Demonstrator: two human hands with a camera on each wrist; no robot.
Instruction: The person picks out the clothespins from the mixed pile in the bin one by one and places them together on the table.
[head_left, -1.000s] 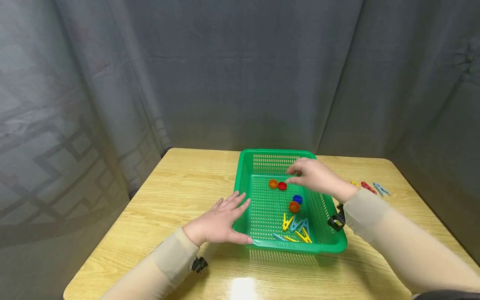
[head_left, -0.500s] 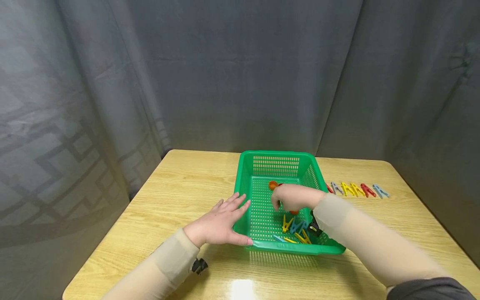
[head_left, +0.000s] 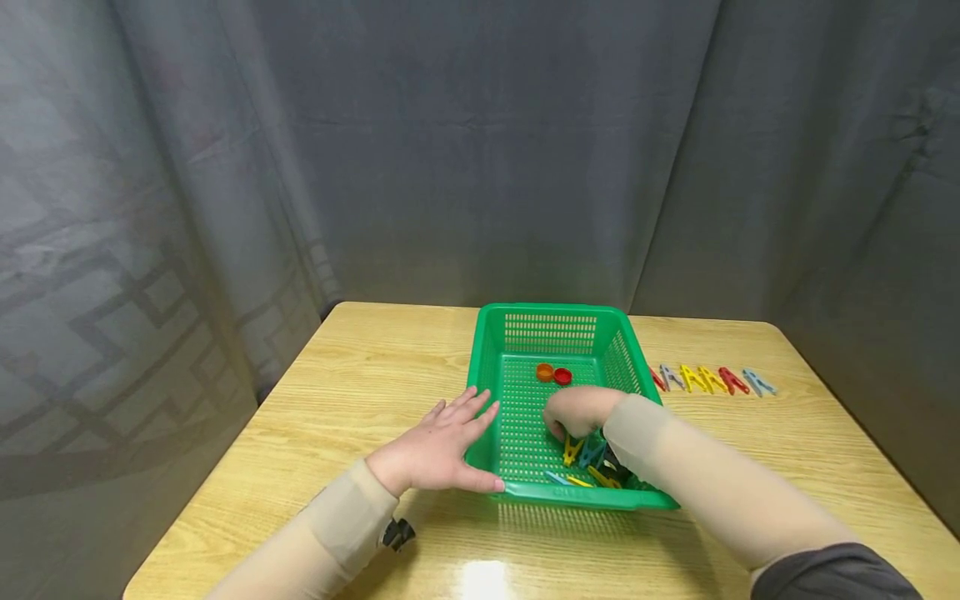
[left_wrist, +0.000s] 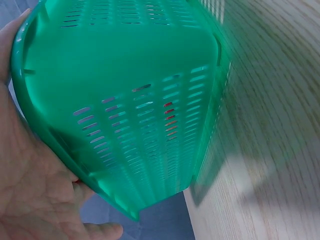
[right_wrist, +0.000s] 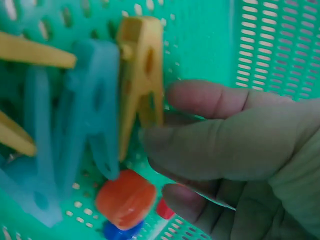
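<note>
My left hand (head_left: 447,446) rests at the near-left corner of the green plastic basket (head_left: 480,350), fingers spread and thumb along its rim; the left wrist view shows the palm against the rim (left_wrist: 17,65). Inside the basket, my right hand (head_left: 577,407) reaches down to a yellow clothespin (right_wrist: 145,65). In the right wrist view the thumb (right_wrist: 200,147) overlaps one leg and a fingertip (right_wrist: 192,97) is beside the other, with a gap between thumb and finger. Light-blue clothespins (right_wrist: 92,100) lie right beside it, and an orange bottle cap (right_wrist: 125,197) and a blue cap (right_wrist: 122,230) sit close by.
An orange cap (head_left: 544,372) and a red cap (head_left: 562,377) lie farther back in the basket. On the wooden table (head_left: 375,367), right of the basket, stands a row of clothespins: red, grey (head_left: 671,377), yellow (head_left: 692,378), red (head_left: 732,381) and blue (head_left: 760,382). Grey curtains hang behind.
The right hand has moved from the basket's right side down and nearer, to the clothespins at the near end. The row of clothespins on the table has come into view. The left hand has stayed put.
</note>
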